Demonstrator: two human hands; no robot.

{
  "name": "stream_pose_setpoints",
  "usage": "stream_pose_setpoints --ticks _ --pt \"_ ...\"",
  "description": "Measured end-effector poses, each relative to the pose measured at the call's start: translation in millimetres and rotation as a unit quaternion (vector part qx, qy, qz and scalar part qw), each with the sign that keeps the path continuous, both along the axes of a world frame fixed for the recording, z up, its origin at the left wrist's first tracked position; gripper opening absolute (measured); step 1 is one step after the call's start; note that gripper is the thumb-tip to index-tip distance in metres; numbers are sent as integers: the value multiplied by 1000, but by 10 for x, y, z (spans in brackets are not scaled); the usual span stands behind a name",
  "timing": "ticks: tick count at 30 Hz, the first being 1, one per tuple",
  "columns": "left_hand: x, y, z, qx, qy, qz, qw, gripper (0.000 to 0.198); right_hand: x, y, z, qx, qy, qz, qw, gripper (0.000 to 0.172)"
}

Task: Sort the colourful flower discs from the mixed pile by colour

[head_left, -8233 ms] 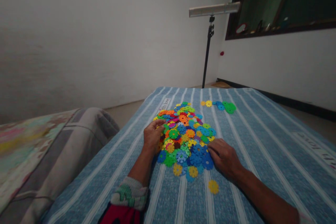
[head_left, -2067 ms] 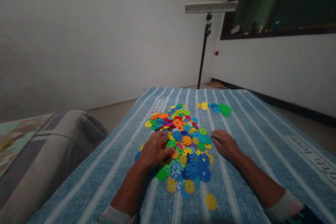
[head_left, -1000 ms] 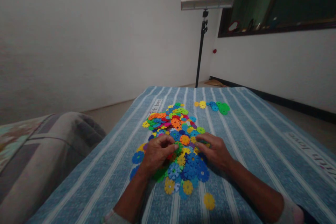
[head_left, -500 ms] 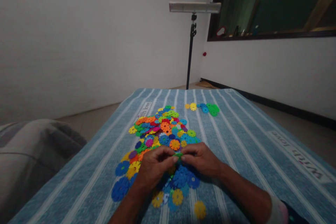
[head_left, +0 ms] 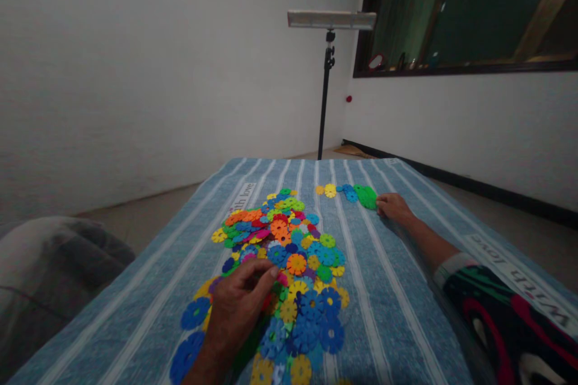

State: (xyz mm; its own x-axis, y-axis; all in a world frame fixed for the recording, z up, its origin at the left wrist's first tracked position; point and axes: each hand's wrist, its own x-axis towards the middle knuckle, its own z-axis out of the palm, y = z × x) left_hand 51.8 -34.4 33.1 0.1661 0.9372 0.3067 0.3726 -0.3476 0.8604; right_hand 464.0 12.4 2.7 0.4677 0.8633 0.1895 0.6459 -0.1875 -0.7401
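Observation:
Many colourful plastic flower-shaped discs (head_left: 297, 264) lie in a loose heap along the striped cloth. My left hand (head_left: 239, 298) hovers over the near left part of this heap, fingers curled and thumb against the forefinger. Whether anything is in that pinch cannot be made out; a pink disc (head_left: 282, 278) shows right beside the fingertips. Farther off, my right hand (head_left: 394, 207) reaches to a cluster of green discs (head_left: 365, 197), its closed fingertips at the right edge of a green one. Blue discs (head_left: 348, 192), a yellow disc (head_left: 330, 190) and an orange disc (head_left: 320, 190) continue leftward from that cluster.
Blue-and-white striped cloth (head_left: 383, 301) covers the table. Behind its far edge stands a lamp on a black pole (head_left: 324, 96). A grey fabric-covered shape (head_left: 58, 277) is at the left, and a dark window (head_left: 469, 12) is in the right wall.
My hands were together over the heap, both on a green disc. Now my right hand has moved forward and right to the green cluster, while my left has drawn slightly left.

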Motion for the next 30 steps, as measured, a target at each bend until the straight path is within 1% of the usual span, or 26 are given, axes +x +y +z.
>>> stream_pose_setpoints --ticks 4,9,15,20,25,27,30 --pt "-5 12 -4 9 2 21 1000 18 51 122 -82 -31 -2 0 1000 16" --pt "-29 16 8 -4 -7 31 999 18 72 170 -102 -47 -40 -14 998 17" --pt "-81 56 20 -5 -20 47 999 18 9 95 -97 -38 -102 -47 993 25" --pt "-172 125 55 0 -16 72 997 18 -160 -56 -131 -24 -135 -59 989 28" --pt "-241 175 49 -6 -14 93 996 20 -464 -226 -173 -10 -135 -24 990 30" --pt "-250 191 34 -1 -11 98 995 20 -622 -283 -170 5 -125 6 992 30" --pt "-248 209 4 5 -7 101 995 18 -886 -343 -137 43 -105 70 991 28"
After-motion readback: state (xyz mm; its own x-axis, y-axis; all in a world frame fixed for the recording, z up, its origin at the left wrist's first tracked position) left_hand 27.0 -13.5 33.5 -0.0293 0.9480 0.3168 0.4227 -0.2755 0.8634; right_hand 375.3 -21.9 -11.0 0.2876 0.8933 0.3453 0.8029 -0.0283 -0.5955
